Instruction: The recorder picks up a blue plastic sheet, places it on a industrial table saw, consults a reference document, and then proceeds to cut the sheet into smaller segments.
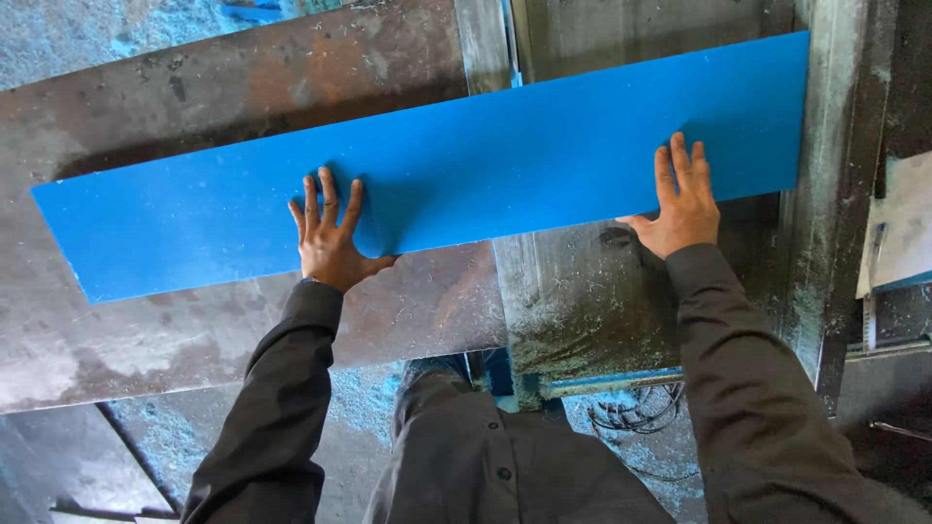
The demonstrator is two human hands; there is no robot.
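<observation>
A single head-worn camera looks steeply down, close over the hands, at the metal table [194,330].

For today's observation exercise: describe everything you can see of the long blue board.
The blue board is a long, flat, narrow rectangle, smooth and plastic-looking, dusted with pale specks. It lies slantwise across a worn metal table, its right end higher in the picture. The left hand presses flat near its middle; the right hand rests on its lower edge near the right end.

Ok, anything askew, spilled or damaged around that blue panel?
The long flat blue plastic panel lies slanted across the worn metal table, both ends overhanging. Blue dust litters the floor below. Both hands press flat on it; no damage visible.
</observation>
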